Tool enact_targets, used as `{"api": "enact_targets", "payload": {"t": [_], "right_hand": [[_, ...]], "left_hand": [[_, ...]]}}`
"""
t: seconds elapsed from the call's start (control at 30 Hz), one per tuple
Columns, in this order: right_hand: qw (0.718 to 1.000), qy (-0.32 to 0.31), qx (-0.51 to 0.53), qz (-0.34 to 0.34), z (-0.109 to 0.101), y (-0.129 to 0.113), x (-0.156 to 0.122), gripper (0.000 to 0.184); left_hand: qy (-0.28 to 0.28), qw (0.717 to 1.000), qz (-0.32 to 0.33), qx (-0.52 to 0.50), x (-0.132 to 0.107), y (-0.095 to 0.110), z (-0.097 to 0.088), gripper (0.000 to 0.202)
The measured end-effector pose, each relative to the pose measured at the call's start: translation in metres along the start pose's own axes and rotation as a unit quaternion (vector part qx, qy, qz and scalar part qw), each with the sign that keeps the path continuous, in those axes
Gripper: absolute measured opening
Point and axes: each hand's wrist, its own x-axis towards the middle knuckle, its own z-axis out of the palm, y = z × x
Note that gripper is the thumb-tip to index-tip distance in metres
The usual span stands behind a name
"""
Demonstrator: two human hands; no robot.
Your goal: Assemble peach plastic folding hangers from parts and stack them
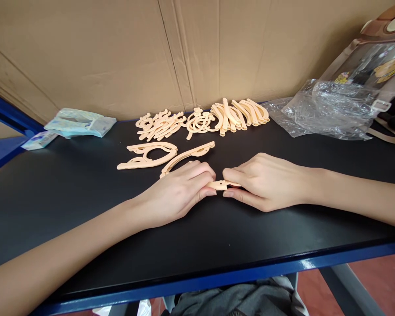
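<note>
My left hand point(181, 188) and my right hand point(263, 181) meet at the middle of the black table point(85, 210). Both pinch a small beige plastic piece point(220, 184) that lies between their fingertips, close to the tabletop. The fingers of each hand are curled round it, and most of the piece is hidden. Just behind my left hand lie a curved beige arm point(187, 157) and a beige hanger-shaped part point(148, 154).
Heaps of beige plastic parts point(200, 119) lie along the back by a cardboard wall point(151, 52). A crumpled clear plastic bag point(329, 109) and a clear jug point(375, 57) stand at the right. Tissue packets point(80, 123) lie at the back left. The blue table edge point(217, 276) runs along the front.
</note>
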Motion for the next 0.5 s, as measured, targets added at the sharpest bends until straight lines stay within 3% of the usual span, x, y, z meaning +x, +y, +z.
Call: {"api": "enact_targets", "payload": {"t": [0.2, 0.5], "right_hand": [[1.0, 0.004, 0.016, -0.005, 0.0014, -0.003, 0.0022, 0.032], [0.993, 0.113, -0.01, -0.038, 0.0065, -0.0019, -0.0018, 0.037]], "left_hand": [[0.001, 1.0, 0.013, 0.005, -0.0001, 0.0001, 0.0008, 0.027], [-0.004, 1.0, 0.002, 0.0, -0.0007, -0.0003, -0.0025, 0.024]]}}
